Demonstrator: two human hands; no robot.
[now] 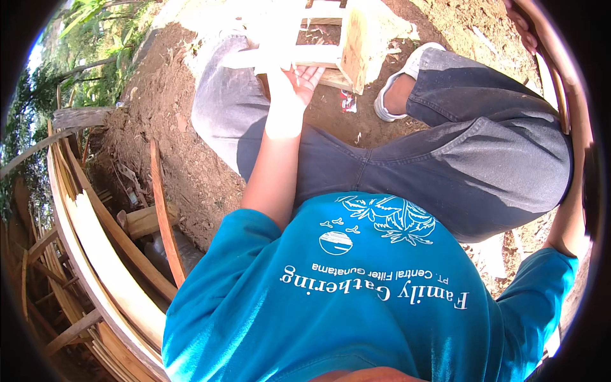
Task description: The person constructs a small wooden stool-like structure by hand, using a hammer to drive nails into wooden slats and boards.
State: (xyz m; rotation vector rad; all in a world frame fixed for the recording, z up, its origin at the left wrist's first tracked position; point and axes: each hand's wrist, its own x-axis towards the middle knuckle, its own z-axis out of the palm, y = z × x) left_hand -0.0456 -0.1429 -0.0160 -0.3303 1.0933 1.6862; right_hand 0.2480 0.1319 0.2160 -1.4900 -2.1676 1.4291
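My left hand [298,84] is turned palm up, its fingers stretched out and touching the near side of a pale wooden frame [354,48]. The frame has crosswise slats and a broader board on its right. A light wooden strip [238,59] sticks out leftward beside the hand. Strong sunlight washes out the frame's left part, so its joints there are hard to make out. At the upper right rim, part of my right hand [522,30] shows, with a few fingers cut off by the picture's edge. What it holds, if anything, is hidden.
Long split wooden strips [105,245] lie on a rack at the left. A narrow brown stick [164,210] leans near my left elbow. A small red and white wrapper [348,100] lies on the dirt ground [165,146] by my shoe [398,83]. Greenery grows at the far left.
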